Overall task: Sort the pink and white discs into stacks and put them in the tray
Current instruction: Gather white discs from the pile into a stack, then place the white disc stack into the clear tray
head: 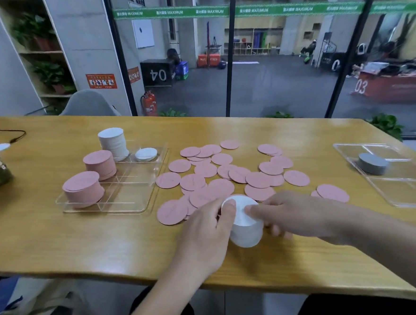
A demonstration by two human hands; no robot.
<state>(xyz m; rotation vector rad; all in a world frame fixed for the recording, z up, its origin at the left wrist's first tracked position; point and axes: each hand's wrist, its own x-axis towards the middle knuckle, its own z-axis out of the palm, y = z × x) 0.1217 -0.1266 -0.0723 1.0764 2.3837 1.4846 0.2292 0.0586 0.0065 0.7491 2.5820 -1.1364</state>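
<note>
**Both hands on white stack**

Head view: left hand [207,233] and right hand [294,215] grip a white stack [245,225] between them, near centre of the counter [60,236]. Loose pink discs [217,171] lie scattered just beyond. Left tray [131,202] holds two pink stacks, a tall white stack [113,144] and a low white one. Right tray [401,188] holds grey discs [372,164].

— Lighting? Even, soft, indoor; pale sheen along the wooden table [60,241] near its front edge. Faint shadows under the hands.

— Sharpness? Slightly soft throughout; dim and hazy beyond the glass wall [281,66].

— Distortion? Wide-angle bowing of table edge and window frames, strongest toward the corners.
</note>
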